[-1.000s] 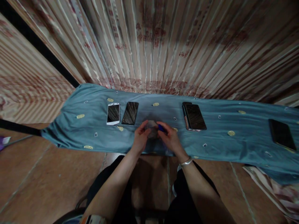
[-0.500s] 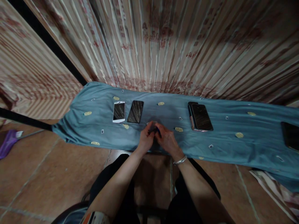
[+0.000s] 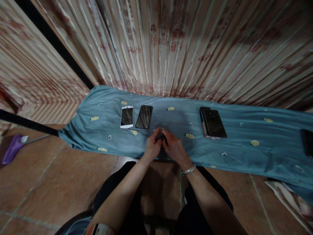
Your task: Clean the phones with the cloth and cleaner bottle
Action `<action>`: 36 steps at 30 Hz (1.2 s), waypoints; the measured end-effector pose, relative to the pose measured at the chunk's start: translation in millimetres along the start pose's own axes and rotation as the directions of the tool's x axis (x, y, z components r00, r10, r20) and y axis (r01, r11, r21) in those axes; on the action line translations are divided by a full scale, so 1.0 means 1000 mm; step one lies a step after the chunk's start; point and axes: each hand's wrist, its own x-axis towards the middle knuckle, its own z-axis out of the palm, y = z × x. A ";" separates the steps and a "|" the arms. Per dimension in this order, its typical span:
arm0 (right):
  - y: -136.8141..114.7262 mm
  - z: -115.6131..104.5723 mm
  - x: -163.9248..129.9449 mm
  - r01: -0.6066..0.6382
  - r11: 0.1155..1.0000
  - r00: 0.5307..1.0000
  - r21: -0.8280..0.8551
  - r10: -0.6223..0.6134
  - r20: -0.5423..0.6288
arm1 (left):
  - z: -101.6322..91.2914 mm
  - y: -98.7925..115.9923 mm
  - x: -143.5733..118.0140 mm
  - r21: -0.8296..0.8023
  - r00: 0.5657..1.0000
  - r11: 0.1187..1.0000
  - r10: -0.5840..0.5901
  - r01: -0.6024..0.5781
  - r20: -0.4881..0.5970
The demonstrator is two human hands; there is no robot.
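View from a camera on a seated person's head, looking down over 2 bare forearms. Both hands meet at the near edge of a long desk covered by a teal cloth with small yellow oval motifs (image 3: 234, 147). The left hand (image 3: 152, 147) and the right hand (image 3: 174, 148) are curled together around a small dark object (image 3: 160, 135), fingertips touching it from either side; the object is too dark and too hidden to identify. It sits over the cloth, close to the near edge, roughly at the middle of the desk. A silver bracelet (image 3: 188, 169) circles the right wrist.

Further back on the cloth, to the left of the hands, lie a white-framed smartphone (image 3: 126, 117) and a black smartphone (image 3: 144, 117), side by side, screens up. To the right lies a stack of dark smartphones (image 3: 213, 122), the top one slightly offset. The corner of another dark phone (image 3: 308, 142) shows at the right edge of the picture.

Behind the desk hangs a pleated cream curtain with red patterns (image 3: 171, 49). Below is a reddish-brown tiled floor (image 3: 49, 182), with a purple tool (image 3: 12, 149) lying at the far left.
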 end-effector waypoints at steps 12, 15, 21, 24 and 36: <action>0.001 -0.005 -0.001 -0.018 0.999 1.000 0.028 0.017 0.024 | -0.003 -0.004 0.000 -0.126 0.998 0.991 -0.050 0.054 0.031; 0.003 -0.007 -0.003 -0.035 0.998 0.999 0.051 0.034 0.010 | -0.001 -0.008 0.000 -0.196 0.997 0.977 -0.071 0.078 0.041; 0.017 -0.022 -0.003 -0.063 0.996 0.995 0.057 0.067 -0.070 | -0.002 -0.007 0.004 -0.376 0.985 0.910 -0.166 0.173 0.049; 0.034 -0.030 -0.003 -0.128 0.989 0.986 -0.072 0.120 -0.114 | -0.004 -0.001 0.004 -0.458 0.976 0.862 -0.209 0.217 0.067; 0.011 -0.031 -0.010 -0.413 0.503 0.865 0.759 0.478 0.153 | -0.002 0.024 -0.002 -0.478 0.979 0.858 -0.128 0.189 0.157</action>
